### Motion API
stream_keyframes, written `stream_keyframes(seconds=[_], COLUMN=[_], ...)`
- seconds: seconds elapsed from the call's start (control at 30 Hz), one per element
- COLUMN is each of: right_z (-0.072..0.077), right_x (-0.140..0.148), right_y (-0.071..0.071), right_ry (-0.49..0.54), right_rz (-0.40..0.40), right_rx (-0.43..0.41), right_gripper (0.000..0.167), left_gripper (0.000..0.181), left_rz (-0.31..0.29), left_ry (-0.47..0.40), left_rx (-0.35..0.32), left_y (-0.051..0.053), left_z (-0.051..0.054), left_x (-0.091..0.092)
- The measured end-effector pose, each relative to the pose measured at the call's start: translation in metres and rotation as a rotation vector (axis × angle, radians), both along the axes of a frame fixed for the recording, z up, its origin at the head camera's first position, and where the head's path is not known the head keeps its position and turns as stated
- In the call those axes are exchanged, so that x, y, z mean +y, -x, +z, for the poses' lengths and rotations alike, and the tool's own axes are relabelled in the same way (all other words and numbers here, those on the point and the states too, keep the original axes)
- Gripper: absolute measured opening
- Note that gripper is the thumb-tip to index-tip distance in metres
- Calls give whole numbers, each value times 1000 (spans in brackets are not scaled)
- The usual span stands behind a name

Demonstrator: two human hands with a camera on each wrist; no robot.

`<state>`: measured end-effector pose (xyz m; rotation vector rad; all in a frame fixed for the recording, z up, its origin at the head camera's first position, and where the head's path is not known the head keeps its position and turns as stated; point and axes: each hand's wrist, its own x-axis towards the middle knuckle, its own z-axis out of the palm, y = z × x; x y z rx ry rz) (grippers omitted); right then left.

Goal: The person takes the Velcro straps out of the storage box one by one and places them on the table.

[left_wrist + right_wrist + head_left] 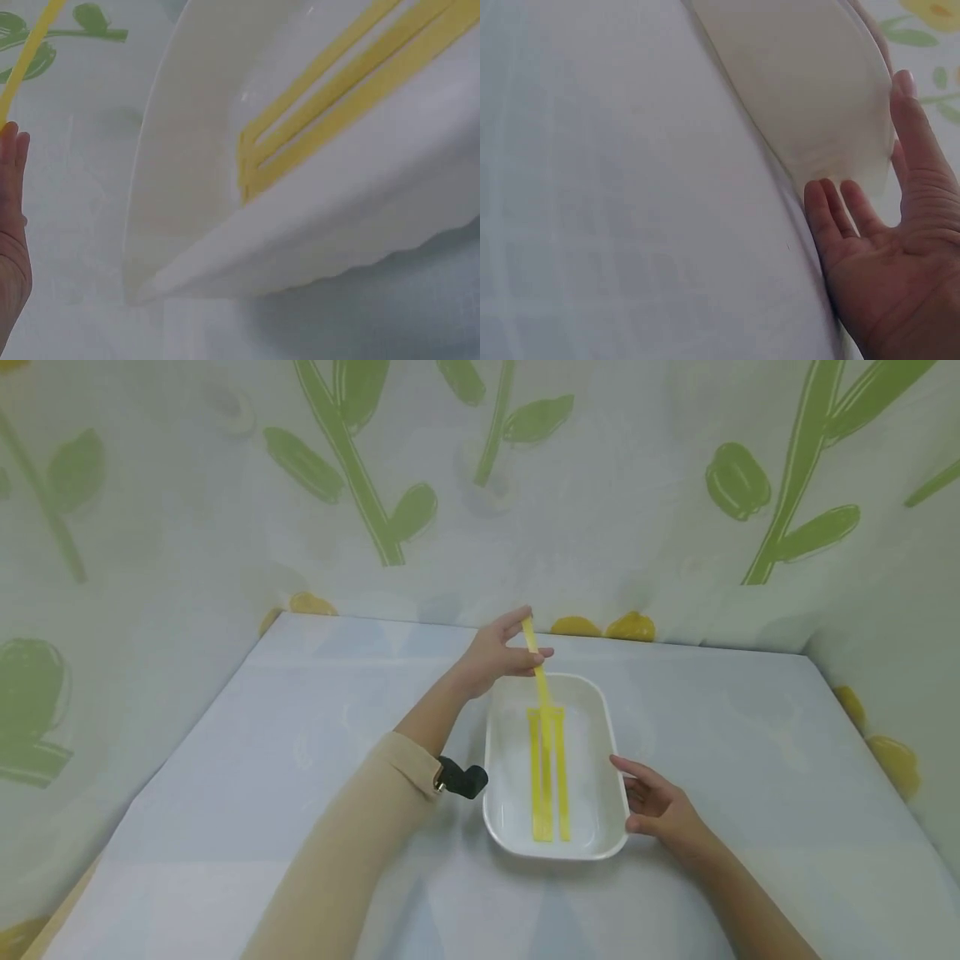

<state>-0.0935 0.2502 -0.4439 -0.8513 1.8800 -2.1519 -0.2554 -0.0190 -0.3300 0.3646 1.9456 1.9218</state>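
Above the far end of a white tray [498, 777], the left hand [495, 656] pinches a yellow strip [541, 681] that slants down into the tray. Other yellow strips [564, 785] lie lengthwise on the tray floor, joined by a short crosspiece at their far end in the head view. In the left wrist view the left hand [13, 232] shows at the left edge with the strip [28, 56] rising from its fingers. The right hand [666, 810] touches the tray's right side; in the right wrist view its fingertips [853, 189] rest against the outer wall [802, 82].
The tray stands on a table [315, 760] covered in a pale cloth. Behind and beside it hangs a white curtain [630, 510] with green leaves and yellow flowers. A dark band [462, 779] sits on the left wrist.
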Motion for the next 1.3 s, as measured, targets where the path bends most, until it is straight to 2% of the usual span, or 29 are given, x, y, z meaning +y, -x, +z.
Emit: stream_keyframes(seconds=[0.23, 0.33, 0.47, 0.57, 0.77, 1.0, 1.13, 1.3], right_z=[-1, -1, 1, 2, 1, 1, 1, 0], right_x=[-1, -1, -3, -3, -2, -3, -3, -3], right_y=[0, -1, -2, -3, -3, -4, -3, -2], right_ry=[-10, -6, -1, 0, 4, -6, -3, 11], right_rz=[-1, 17, 29, 22, 20, 4, 6, 22], right_rx=[-60, -38, -21, -30, -33, -47, -41, -37], right_gripper=[67, 67, 67, 67, 67, 67, 67, 67], left_gripper=[83, 83, 83, 83, 84, 86, 85, 85], left_rz=[14, 28, 54, 80, 116, 127, 105, 72], left_ry=[56, 98, 198, 258, 278, 327, 282, 353], left_rx=[27, 35, 54, 53, 17, 13, -22, -37], left_y=[0, -2, -3, -2, -2, -4, -6, -11], left_z=[1, 0, -2, -4, -9, -22, -30, -40], left_x=[-19, -26, -38, -46, -63, -85, -96, -104])
